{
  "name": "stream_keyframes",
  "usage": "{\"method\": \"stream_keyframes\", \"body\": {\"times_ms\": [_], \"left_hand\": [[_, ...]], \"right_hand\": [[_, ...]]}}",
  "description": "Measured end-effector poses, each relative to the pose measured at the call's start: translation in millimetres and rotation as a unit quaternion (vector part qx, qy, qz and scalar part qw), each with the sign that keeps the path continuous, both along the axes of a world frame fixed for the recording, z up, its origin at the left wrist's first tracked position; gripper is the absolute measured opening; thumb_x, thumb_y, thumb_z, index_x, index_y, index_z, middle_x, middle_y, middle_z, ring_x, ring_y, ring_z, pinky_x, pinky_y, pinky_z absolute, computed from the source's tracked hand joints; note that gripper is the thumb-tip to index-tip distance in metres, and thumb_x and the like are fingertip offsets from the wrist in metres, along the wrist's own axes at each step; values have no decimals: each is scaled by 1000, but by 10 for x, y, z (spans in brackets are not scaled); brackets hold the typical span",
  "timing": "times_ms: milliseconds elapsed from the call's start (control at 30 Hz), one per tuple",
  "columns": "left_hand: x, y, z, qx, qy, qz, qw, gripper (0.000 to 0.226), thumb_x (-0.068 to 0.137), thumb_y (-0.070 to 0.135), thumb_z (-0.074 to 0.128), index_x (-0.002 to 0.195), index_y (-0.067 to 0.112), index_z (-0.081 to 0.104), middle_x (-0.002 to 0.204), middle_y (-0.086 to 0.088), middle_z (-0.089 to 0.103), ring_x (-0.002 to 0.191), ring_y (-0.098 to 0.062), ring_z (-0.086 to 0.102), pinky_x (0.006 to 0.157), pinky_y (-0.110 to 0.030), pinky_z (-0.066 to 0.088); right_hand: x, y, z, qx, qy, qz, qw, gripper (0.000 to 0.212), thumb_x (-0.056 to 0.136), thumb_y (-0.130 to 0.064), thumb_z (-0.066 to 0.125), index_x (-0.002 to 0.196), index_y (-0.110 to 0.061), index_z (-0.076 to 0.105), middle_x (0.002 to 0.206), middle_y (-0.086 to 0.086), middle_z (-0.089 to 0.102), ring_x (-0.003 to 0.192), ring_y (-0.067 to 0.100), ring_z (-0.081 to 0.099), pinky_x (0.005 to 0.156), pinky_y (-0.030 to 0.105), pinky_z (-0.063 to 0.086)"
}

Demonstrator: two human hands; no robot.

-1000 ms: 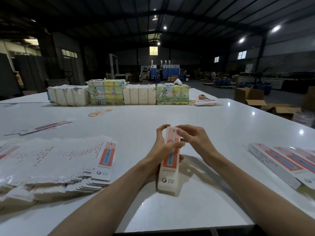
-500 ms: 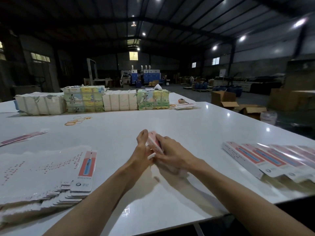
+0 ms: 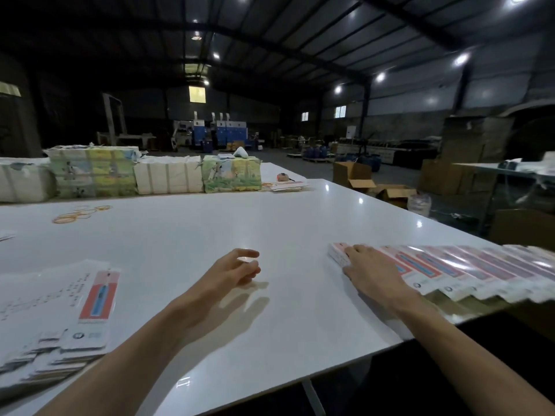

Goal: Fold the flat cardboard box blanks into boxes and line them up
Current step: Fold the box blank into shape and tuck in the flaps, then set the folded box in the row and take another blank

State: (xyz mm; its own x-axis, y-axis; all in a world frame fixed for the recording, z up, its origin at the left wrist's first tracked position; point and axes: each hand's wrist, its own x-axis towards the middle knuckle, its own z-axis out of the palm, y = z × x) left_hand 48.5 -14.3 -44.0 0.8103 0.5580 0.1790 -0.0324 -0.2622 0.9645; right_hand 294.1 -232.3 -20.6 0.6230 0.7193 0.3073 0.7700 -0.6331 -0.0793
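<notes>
A fanned stack of flat white-and-red box blanks (image 3: 90,310) lies at the left of the white table (image 3: 210,232). At the right, several folded boxes (image 3: 468,265) lie side by side in a row along the table's edge. My right hand (image 3: 372,271) rests palm down on the leftmost folded box (image 3: 338,255) of that row, fingers laid over it, and hides most of it. My left hand (image 3: 234,270) hovers over the middle of the table with loosely curled fingers and holds nothing.
Wrapped bundles of printed stock (image 3: 168,178) line the far side of the table. Loose rubber bands (image 3: 78,213) lie at the far left. Open brown cartons (image 3: 354,175) stand on the floor beyond the right edge.
Both hands held one box at the table's middle. My right hand has carried it right to the row's left end; my left hand has let go and stays mid-table.
</notes>
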Motion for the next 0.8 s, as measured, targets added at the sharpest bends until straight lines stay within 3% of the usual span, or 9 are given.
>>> {"method": "stream_keyframes", "body": {"times_ms": [67,167,333,433,533,600,800], "left_hand": [[9,5,-5,11,5,-3,1000,39,84,57,71,119,40,73,112,2,78,109,-14,73,100,-28,52],[15,18,-13,17,11,-5,1000,21,98,38,68,119,34,74,109,-2,79,106,-17,74,91,-20,55],[21,-34,-9,39,31,5,999,20,105,19,62,116,26,76,105,-6,78,99,-15,73,97,-28,57],[-1,-67,14,40,23,7,999,19,104,19,62,116,23,76,102,-11,77,95,-16,72,98,-34,57],[-22,-94,68,22,-4,53,998,17,106,29,60,118,26,71,75,-4,70,80,-17,71,81,-32,60],[-27,-96,75,17,-6,99,995,19,106,37,58,118,26,67,63,4,61,70,-15,65,74,-34,53],[-49,-111,90,-9,12,79,997,20,106,32,59,120,20,66,66,4,64,73,-16,62,73,-27,52]], "right_hand": [[55,-105,30,-2,-4,-14,1000,38,105,-28,59,141,-21,49,143,2,57,121,20,61,107,39,49],[122,-223,39,-3,-14,-50,999,43,103,-26,61,144,-24,46,142,1,56,121,20,62,106,41,50],[31,56,124,-24,-46,-27,998,55,105,-25,58,154,-18,35,160,8,38,145,28,41,122,44,33],[-263,570,218,34,-36,67,997,51,105,-28,58,151,-18,40,152,7,46,133,27,50,109,44,47],[-630,1108,234,90,-26,149,984,39,104,-26,57,142,-18,51,136,5,58,118,25,58,94,43,56],[-822,1361,163,108,-5,172,979,34,104,-23,53,138,-17,54,131,4,61,114,24,60,89,43,56],[-830,1578,-203,125,39,203,970,31,104,-20,49,133,-18,58,127,0,69,106,21,68,84,39,55]]}}
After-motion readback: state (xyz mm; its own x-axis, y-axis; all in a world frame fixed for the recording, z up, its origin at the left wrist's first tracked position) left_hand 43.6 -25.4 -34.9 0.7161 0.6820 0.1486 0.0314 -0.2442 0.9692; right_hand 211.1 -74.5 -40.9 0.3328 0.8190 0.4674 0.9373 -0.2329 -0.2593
